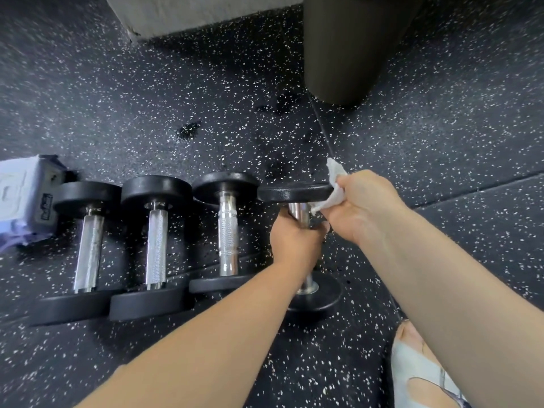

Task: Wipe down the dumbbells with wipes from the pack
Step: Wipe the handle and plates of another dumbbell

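The dumbbell [294, 193] you are wiping is at the right end of the row, tipped up with its near end on the speckled floor [147, 113]. Your left hand [295, 240] is curled tight round its shiny bar. Your right hand [359, 207] pinches a white wipe [334, 184] against the far plate's right edge. Three more dumbbells [156, 248] lie to the left, and past them is the wipe pack [23, 198].

Matt black dumbbell heads [294, 192], shiny knurled metal handles [228, 231], soft white wipe [334, 184], speckled rubber floor [147, 98]

Even bright light, soft shadows, glare on chrome, wide-angle edge bending.
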`<action>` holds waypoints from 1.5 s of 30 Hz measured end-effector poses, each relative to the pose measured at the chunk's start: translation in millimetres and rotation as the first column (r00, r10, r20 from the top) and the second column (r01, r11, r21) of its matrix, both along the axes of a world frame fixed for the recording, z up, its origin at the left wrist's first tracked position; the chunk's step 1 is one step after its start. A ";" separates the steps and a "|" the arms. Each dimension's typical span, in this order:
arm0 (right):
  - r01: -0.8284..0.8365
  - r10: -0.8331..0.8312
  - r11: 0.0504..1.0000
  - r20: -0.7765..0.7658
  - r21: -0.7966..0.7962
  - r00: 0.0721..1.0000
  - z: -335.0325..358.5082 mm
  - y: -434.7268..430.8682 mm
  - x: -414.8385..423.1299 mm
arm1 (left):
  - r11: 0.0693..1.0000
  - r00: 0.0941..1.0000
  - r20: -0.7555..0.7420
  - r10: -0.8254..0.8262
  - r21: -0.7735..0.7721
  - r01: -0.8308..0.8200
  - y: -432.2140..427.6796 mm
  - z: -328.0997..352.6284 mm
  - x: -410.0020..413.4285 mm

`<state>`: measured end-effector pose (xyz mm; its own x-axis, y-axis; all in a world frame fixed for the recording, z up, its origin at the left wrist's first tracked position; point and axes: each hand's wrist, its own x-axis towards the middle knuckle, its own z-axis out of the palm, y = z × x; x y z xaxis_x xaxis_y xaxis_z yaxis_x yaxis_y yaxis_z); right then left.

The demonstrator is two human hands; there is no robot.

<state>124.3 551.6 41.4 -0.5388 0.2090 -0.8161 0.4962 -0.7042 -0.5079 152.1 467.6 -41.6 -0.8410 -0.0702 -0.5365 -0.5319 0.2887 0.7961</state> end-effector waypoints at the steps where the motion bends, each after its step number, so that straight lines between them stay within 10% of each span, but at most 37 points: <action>1: 0.027 -0.028 0.999 -0.016 -0.042 0.999 1.1 1.1 -1.6 | 1.000 1.000 0.004 0.001 0.009 -0.001 -0.5 -2.9 -0.2; 6: 0.141 -0.128 0.987 0.143 -0.084 0.981 -25.9 10.4 -16.0 | 0.998 0.999 0.042 0.029 0.049 -0.031 -3.1 -6.9 -1.7; 17: 0.059 -0.063 0.992 -0.027 -0.115 0.998 -2.3 -5.8 -2.2 | 0.989 0.993 0.065 0.101 0.102 -0.107 -9.8 -3.5 -8.9; 36: 0.042 -0.042 0.999 0.035 -0.005 0.999 -16.8 33.1 14.2 | 0.931 0.919 0.320 -0.230 0.347 0.112 -6.4 13.0 -1.6; 45: 0.002 -0.004 0.999 0.052 0.046 0.999 -18.9 26.0 12.1 | 0.942 0.980 0.054 -0.194 -0.268 0.201 10.4 16.8 25.8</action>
